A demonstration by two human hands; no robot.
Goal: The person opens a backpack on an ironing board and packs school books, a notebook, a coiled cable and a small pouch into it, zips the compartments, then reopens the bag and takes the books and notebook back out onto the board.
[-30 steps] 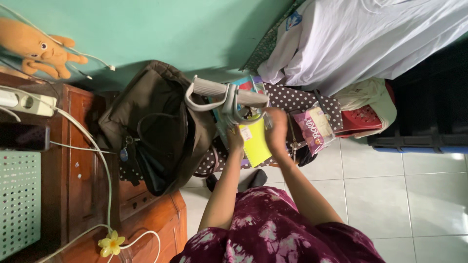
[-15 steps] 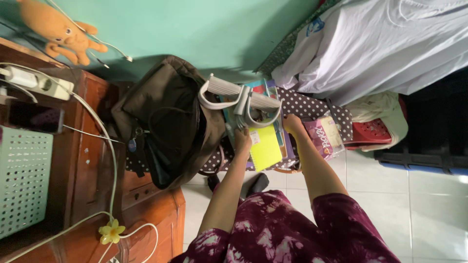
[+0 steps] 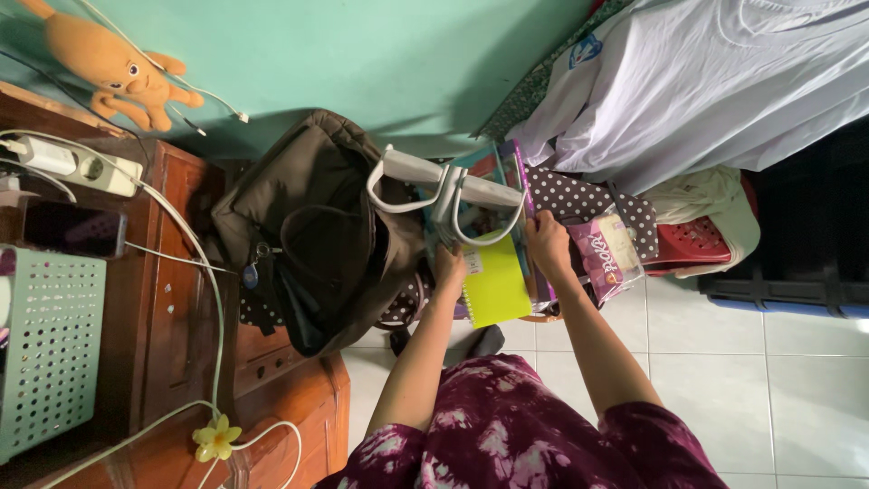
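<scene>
Left hand [image 3: 448,269] is gripping the top edge of a yellow spiral notebook [image 3: 496,285], which sits upright among books in a polka-dot bag [image 3: 579,201] on the floor. Right hand [image 3: 547,242] is closed on the bag's edge just beside it. A brown backpack [image 3: 312,231] slumps against the wooden counter [image 3: 172,299].

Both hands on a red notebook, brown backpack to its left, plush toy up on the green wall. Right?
Not quite: the head view shows the notebook is yellow-green, not red. The left hand and right hand do hold it, the brown backpack sits to its left, and the plush toy is against the green wall.
</scene>
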